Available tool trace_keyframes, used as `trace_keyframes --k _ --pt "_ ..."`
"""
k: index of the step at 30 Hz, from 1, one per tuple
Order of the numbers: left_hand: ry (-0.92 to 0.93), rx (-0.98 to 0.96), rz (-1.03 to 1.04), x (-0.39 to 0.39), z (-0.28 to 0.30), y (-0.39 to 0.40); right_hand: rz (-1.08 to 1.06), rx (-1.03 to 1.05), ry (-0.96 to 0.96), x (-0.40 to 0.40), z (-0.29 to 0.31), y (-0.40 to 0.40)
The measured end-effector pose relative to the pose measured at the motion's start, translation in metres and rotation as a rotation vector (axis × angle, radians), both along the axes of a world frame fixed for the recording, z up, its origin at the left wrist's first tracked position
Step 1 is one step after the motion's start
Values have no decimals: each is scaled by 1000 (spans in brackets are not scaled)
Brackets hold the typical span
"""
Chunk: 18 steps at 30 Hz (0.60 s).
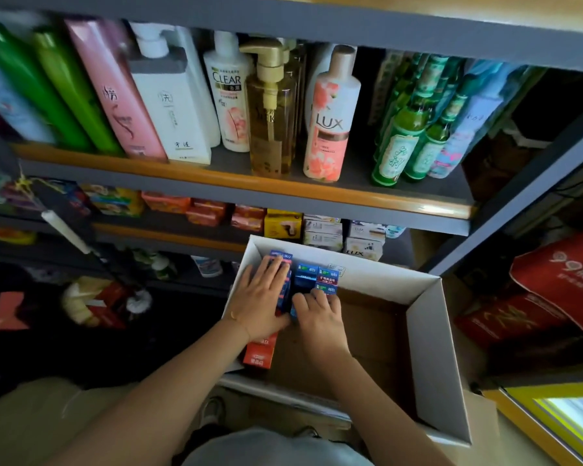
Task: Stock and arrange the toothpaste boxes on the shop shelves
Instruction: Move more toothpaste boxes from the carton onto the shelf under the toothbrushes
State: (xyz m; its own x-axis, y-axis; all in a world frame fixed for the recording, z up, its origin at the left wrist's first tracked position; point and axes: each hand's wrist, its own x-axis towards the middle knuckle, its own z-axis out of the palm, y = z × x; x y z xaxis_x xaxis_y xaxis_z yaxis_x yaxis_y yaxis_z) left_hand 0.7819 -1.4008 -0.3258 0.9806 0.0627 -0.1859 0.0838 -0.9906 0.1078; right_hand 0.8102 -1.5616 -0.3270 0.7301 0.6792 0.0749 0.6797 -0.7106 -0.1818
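Both hands are inside the open white carton (431, 348), which stands in front of the lower shelves; the step in hand is judged to be gathering stock from the carton, not yet placing it on a shelf. The left hand (261, 302) lies flat on a stack of toothpaste boxes (285, 287), its fingers (276, 267) nearly straight and spread over the top of the blue-and-red packs, pressing rather than gripping. A red-ended box (259, 354) shows just below its wrist, against the carton's near-left wall. The right hand (320, 317) sits just beside the left, its fingers curled down over the near edge of the blue boxes (317, 274); whether the fingertips have closed on a pack cannot be told. The remaining blue boxes stand just beyond those fingertips, toward the carton's far wall. The next move calls, in my judgement, for a secure two-sided hold on a bundle, a lift clear of the carton wall, and a carry to whichever shelf takes toothpaste. The shelf (169, 235) directly beyond the fingers carries soap cartons (323, 232); no toothpaste row is plainly visible.
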Motion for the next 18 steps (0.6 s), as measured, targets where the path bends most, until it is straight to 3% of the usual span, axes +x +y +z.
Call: trace_keyframes --k 2,5,10,14,16,18 --pt "24 -83 21 1 10 3 -25 33 92 7 17 -8" --pt "6 -229 14 -1 28 8 -123 289 332 19 50 -27" --pt "74 -942 162 0 72 -36 -274 719 565 44 104 -43" --pt "85 -1263 385 5 71 -51 -431 976 764 54 102 -36" --pt "44 -1312 557 -2 69 -42 -472 862 689 51 82 -35" --pt "46 -1356 647 -11 65 -30 -404 508 481 44 55 -38"
